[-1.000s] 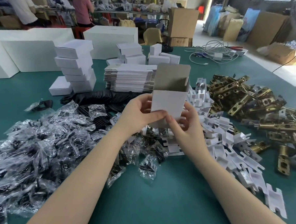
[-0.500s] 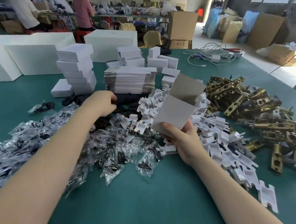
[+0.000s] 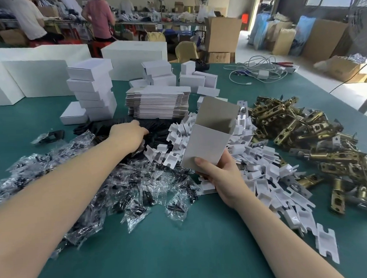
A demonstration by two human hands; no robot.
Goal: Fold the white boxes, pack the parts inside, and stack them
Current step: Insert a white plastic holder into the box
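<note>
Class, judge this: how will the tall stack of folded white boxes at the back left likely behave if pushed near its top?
The stack of white boxes would probably tip or shed boxes: it stands several high and unevenly aligned. Each box likely slides easily, looking like light, smooth card.

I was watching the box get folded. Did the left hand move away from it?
Yes. The left hand let go of the white box and went up and left, toward the stack of flat boxes; it now rests on the black parts.
</note>
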